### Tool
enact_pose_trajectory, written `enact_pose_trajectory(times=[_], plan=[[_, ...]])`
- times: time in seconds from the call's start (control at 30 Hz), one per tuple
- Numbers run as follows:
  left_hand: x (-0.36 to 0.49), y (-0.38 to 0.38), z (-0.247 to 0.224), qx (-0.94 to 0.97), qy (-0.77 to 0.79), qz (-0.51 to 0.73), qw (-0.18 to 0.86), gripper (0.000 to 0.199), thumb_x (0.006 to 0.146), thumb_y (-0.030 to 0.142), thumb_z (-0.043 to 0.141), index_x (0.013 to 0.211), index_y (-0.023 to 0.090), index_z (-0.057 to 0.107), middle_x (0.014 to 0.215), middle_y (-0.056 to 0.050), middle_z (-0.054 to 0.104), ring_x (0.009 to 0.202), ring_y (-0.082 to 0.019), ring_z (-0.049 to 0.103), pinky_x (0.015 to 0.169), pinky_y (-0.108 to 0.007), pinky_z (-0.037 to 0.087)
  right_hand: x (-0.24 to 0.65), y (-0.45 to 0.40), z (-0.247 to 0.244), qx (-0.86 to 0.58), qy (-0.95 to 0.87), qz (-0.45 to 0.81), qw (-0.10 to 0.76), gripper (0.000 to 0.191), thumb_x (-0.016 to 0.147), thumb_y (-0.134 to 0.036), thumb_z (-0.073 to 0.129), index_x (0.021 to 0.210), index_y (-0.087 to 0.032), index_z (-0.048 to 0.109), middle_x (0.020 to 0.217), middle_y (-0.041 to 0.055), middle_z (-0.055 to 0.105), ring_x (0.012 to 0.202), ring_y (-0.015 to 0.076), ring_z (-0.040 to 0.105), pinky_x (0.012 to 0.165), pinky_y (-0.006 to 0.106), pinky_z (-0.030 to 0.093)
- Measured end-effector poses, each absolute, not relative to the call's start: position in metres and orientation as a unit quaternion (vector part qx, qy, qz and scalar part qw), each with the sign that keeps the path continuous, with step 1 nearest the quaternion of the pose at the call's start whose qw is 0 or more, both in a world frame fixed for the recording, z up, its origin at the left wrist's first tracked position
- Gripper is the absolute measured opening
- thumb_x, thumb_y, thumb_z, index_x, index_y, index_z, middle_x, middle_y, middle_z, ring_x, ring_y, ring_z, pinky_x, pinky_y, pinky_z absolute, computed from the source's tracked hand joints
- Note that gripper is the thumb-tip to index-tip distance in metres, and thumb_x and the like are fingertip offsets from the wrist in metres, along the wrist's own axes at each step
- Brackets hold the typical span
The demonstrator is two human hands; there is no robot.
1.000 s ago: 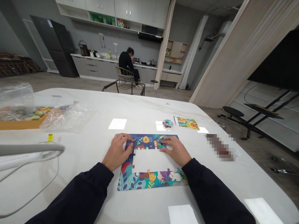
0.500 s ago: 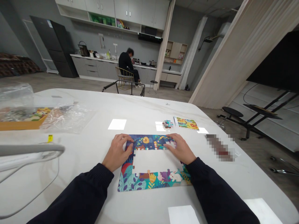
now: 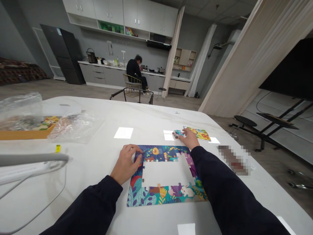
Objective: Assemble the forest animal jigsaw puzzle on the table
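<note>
A partly assembled jigsaw puzzle (image 3: 168, 195) lies flat in front of me, its colourful animal and plant border surrounding a white gap. My left hand (image 3: 128, 161) rests on its upper left corner, thumb and fingers apart. Beyond the puzzle's far edge, my right hand (image 3: 189, 138) has its fingertips at a small pile of loose puzzle pieces (image 3: 177, 133). The thumb and fingers close around the pile's right side, and the hand partly hides it. Just behind that hand lies a yellow picture card or booklet (image 3: 201, 133).
On the left stand a yellow tray (image 3: 29, 134) with colourful pieces and crumpled clear plastic (image 3: 75, 127). A grey stand arm (image 3: 34, 160) with a cable reaches in at left. A pixelated item (image 3: 234, 160) lies at right. A person (image 3: 134, 68) sits by the far counter.
My right hand has left the puzzle's upper right corner and moved forward to the loose pieces. My left hand stays on the upper left corner. The view has shifted slightly.
</note>
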State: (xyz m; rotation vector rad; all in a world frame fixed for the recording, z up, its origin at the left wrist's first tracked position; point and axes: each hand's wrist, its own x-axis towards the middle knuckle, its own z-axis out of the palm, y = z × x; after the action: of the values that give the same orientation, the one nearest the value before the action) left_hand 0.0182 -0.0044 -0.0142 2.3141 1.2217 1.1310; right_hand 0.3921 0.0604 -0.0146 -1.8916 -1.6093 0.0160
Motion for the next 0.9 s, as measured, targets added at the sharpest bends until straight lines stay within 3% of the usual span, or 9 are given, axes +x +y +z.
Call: enact_pose_trajectory(times=[0.37,0.6,0.9], plan=[[0.018,-0.005,-0.015,0.803,0.427,0.392,0.143,0.013,0.093,0.021,0.055,0.098,0.024,0.067,0.108,-0.006,0.065,0.112,-0.028,0.056,0.1,-0.049,0.047,0.372,0.009,0.01,-0.694,-0.63,-0.01,0.348,0.037,0.075,-0.041,0.072,0.105,-0.02,0.064,0.097,0.0064,0.072,0.084,0.0234,0.064,0.079,0.037,0.05],[0.019,-0.005,-0.013,0.809,0.425,0.383,0.137,0.012,0.094,0.022,0.055,0.098,0.024,0.067,0.109,-0.007,0.065,0.113,-0.028,0.056,0.1,-0.048,0.046,0.359,-0.067,0.013,-0.708,-0.63,0.083,0.309,0.037,0.075,-0.047,0.076,0.103,-0.023,0.066,0.088,0.0037,0.074,0.075,0.0222,0.067,0.07,0.034,0.051],[0.017,-0.004,-0.015,0.811,0.425,0.379,0.131,0.011,0.094,0.025,0.056,0.098,0.024,0.067,0.109,-0.006,0.066,0.112,-0.028,0.056,0.1,-0.048,0.046,0.356,-0.076,0.006,-0.718,-0.641,0.079,0.261,0.034,0.073,-0.046,0.08,0.095,-0.024,0.066,0.075,0.0007,0.072,0.068,0.0228,0.069,0.066,0.034,0.051]])
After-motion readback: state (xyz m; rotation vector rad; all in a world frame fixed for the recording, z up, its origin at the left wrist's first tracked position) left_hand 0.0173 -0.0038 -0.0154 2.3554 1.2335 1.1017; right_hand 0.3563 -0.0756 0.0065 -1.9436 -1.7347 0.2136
